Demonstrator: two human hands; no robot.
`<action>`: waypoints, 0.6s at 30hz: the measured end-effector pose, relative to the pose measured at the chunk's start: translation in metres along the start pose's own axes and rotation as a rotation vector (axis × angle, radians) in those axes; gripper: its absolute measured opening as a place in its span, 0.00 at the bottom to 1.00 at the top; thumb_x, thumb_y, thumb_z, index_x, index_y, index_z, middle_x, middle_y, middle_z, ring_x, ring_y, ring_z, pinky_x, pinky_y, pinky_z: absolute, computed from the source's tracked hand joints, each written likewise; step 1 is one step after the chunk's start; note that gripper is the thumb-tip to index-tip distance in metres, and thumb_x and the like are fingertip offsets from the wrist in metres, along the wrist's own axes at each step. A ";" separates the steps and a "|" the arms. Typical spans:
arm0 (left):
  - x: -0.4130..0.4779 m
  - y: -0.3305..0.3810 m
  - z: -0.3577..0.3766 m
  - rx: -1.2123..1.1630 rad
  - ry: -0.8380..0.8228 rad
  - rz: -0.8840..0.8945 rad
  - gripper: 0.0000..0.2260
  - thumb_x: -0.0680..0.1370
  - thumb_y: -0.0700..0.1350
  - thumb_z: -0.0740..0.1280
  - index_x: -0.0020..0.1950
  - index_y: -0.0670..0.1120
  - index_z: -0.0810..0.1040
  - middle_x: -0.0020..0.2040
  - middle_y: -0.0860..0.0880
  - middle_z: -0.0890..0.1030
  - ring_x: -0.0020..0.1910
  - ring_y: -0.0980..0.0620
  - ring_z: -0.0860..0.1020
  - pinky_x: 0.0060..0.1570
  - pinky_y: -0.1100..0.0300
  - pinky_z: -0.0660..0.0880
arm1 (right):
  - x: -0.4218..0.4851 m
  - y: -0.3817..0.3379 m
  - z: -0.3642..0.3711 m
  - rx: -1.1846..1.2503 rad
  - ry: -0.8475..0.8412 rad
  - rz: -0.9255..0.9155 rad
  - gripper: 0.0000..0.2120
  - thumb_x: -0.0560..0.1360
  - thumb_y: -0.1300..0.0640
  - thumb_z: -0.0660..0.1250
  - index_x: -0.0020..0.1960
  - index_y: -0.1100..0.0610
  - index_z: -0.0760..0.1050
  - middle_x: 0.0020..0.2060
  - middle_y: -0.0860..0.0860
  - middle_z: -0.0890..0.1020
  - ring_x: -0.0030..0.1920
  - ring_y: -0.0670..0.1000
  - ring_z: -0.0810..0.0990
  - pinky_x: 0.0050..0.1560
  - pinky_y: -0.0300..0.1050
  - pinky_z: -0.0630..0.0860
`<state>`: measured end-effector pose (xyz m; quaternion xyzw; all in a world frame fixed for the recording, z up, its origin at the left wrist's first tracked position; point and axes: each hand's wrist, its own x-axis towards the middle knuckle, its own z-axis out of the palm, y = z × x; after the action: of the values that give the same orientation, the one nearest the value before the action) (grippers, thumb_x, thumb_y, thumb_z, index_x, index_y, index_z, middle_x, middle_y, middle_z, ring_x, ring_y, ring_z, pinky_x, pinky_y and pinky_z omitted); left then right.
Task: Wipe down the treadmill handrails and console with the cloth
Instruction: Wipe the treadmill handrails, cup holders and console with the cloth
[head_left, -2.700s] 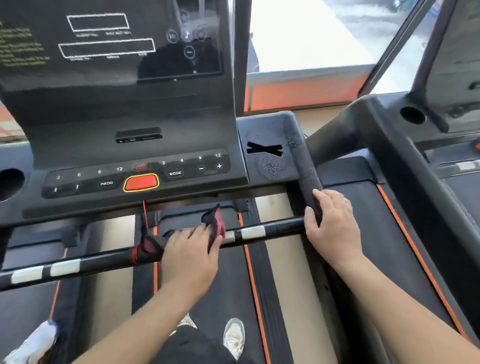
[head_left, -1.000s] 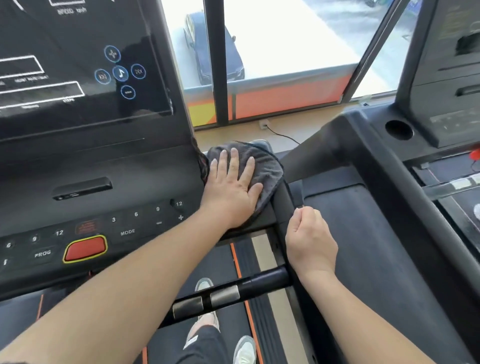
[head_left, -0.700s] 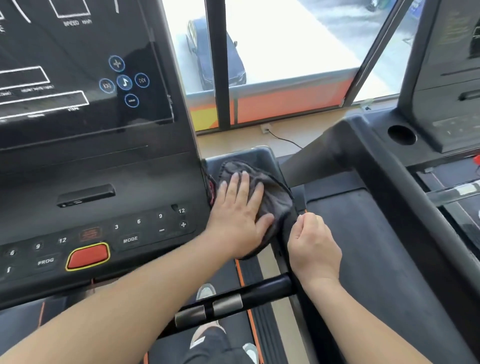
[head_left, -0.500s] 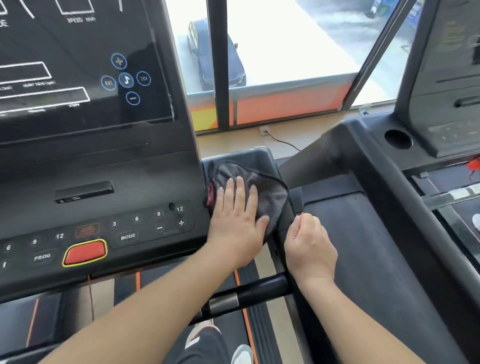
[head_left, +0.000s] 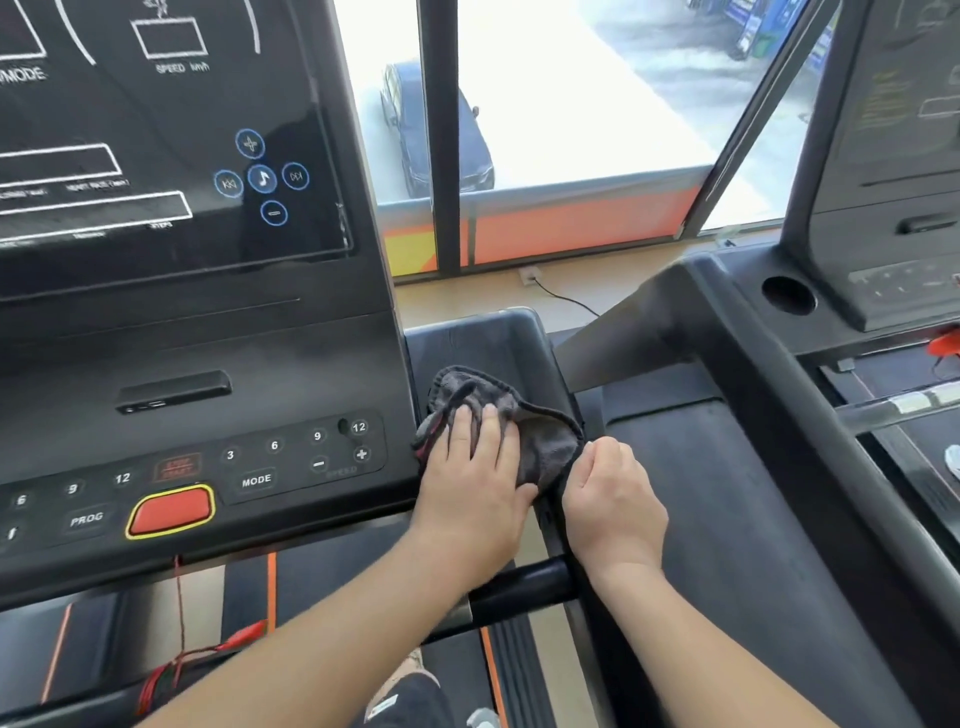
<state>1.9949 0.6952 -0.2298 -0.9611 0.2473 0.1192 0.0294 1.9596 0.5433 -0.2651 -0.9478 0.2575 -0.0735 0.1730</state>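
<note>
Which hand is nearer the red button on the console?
Left. The left hand presses the cloth right of the red button; the right hand grips the side handrail farther right.

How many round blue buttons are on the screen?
5, in a cross: plus on top, minus at the bottom, music note in the middle, back arrows to its left, forward arrows to its right. The screen is cut off at left; more may be hidden.

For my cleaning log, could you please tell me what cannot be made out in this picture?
Head view:
- Tray surface beneath the cloth: covered by the cloth and left hand.
- Right hand: fingers curled under, grip on side handrail unclear.
- Console, left part: cut off by the frame edge.
- Label under the speed buttons: blurred.
</note>
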 end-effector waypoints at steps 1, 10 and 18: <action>0.006 -0.007 -0.002 0.002 0.047 0.013 0.31 0.83 0.61 0.48 0.80 0.44 0.64 0.78 0.40 0.67 0.76 0.35 0.64 0.75 0.43 0.62 | 0.000 0.000 0.000 -0.001 -0.003 0.000 0.15 0.84 0.51 0.50 0.46 0.57 0.70 0.44 0.51 0.77 0.45 0.58 0.76 0.37 0.50 0.70; 0.032 -0.021 -0.011 -0.081 0.089 0.020 0.21 0.83 0.59 0.54 0.73 0.49 0.67 0.68 0.50 0.76 0.61 0.43 0.74 0.62 0.48 0.68 | 0.001 -0.001 -0.001 -0.014 -0.015 0.006 0.14 0.85 0.52 0.51 0.47 0.57 0.69 0.44 0.51 0.76 0.46 0.57 0.76 0.38 0.49 0.67; 0.031 -0.024 0.003 -0.031 0.255 0.014 0.19 0.78 0.40 0.53 0.62 0.45 0.78 0.55 0.45 0.78 0.54 0.41 0.76 0.54 0.48 0.74 | -0.001 -0.001 -0.002 0.013 -0.007 0.005 0.15 0.85 0.51 0.49 0.45 0.57 0.68 0.43 0.50 0.75 0.45 0.56 0.75 0.38 0.49 0.68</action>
<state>2.0326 0.7017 -0.2401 -0.9670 0.2540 0.0000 -0.0182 1.9586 0.5443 -0.2634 -0.9463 0.2589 -0.0714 0.1801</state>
